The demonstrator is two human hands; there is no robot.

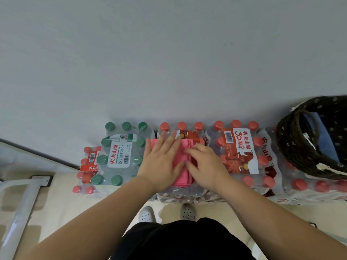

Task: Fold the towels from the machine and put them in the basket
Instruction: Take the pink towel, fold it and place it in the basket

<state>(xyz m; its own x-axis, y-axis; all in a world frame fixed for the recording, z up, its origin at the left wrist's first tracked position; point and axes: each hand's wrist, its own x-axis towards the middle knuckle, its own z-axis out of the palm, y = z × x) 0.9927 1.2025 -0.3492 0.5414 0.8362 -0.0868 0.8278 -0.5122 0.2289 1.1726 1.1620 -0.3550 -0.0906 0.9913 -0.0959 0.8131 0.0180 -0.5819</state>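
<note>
the pink towel (183, 178) lies at the lower middle of the frame, spread on top of a wrapped pack of red-capped water bottles (187, 195), already folded into a narrow stack of layers. the left hand (161, 162) lies flat on its left half, fingers straight and spread, pressing it down and gripping nothing. the right hand (206, 166) sits on the right half with its fingers bent and their tips on the cloth near a folded edge. whether they pinch a layer or only press it cannot be told.

the towel looks thin, soft and light, so it has no stiffness of its own. it will sag and fall open if lifted by one corner. the plastic wrap under it is probably slick and bumpy over the caps, so the stack may slide while being smoothed. the best hold is likely both hands at opposite ends of the folded stack, thumbs on top and fingers slipped under all the layers.

the basket (296, 158) stands at the right edge of the frame, on the bottle packs, well apart from the towel, with a blue cloth (323, 134) inside. a green-capped pack (118, 154) sits just left of the towel.
</note>
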